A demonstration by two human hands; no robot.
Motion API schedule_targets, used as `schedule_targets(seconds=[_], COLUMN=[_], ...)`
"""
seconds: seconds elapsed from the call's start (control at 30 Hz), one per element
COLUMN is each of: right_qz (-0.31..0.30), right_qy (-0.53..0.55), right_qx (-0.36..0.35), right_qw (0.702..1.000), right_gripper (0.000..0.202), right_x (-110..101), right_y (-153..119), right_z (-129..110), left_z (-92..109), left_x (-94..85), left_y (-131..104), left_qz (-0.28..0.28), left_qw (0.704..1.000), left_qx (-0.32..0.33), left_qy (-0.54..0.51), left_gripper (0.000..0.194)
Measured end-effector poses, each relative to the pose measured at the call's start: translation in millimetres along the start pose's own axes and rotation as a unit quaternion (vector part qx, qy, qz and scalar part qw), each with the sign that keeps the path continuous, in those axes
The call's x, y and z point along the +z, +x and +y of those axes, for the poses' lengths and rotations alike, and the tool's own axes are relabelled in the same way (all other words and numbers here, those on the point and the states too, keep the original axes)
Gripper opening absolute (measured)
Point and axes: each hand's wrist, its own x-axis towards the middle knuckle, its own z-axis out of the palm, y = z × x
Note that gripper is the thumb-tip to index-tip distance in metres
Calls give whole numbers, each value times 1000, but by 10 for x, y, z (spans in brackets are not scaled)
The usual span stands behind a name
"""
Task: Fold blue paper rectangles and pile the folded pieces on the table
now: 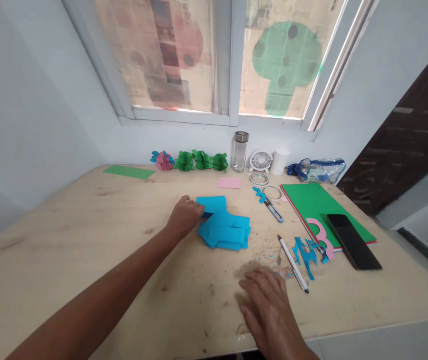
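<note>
A pile of blue paper pieces (229, 234) lies near the middle of the wooden table, overlapping at different angles. At its left side, my left hand (185, 217) is closed, with a piece of the blue paper pinched at the edge and lifted slightly, a dark gap showing under it. My right hand (268, 307) hovers over or rests on the table near the front edge, fingers apart and holding nothing; contact with the wood is hard to tell. To its upper right is a white pen (293, 264), beside blue paper scraps (306, 255).
Small snips (274, 211), tape rolls (273, 193), green sheets (322, 205), a pink cutout (319, 232) and a black phone (353, 241) lie right. Along the wall stand paper figures (201, 160), a glass bottle (240, 155), a fan (261, 161) and a clear pouch (322, 171).
</note>
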Motion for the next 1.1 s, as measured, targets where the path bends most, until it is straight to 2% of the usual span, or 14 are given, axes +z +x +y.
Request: schedule_targets(seconds=[0.1,0.27,0.43,0.63,0.8,0.93,1.1], right_qz=[-17,-56,-107,-139,-144,-150,-156], right_qy=[-39,-82,-111,-141,-145,-150,-155], right_qx=[-10,-34,-61,-60,-64,-67,-67], right_qw=[999,995,986,978,977,975,973], right_gripper=[35,44,46,32,33,34,33], right_x=[29,140,324,431,433,420,439], right_y=[185,742,1113,1157,1133,1136,1139], right_z=[9,-2,-9,32,49,49,69], left_z=[-16,-70,-115,-161,-187,-140,-56], left_x=[-30,-98,-105,-96,-124,-154,-157], left_y=[11,-46,-100,-131,-210,-244,-282], left_qz=[-18,-59,-56,-36,-18,20,65], left_qw=[1000,998,998,999,999,997,993], left_qx=[6,10,-13,-31,-46,-71,-94], left_qy=[3,19,26,24,22,15,-5], left_gripper=[29,32,33,31,28,24,31])
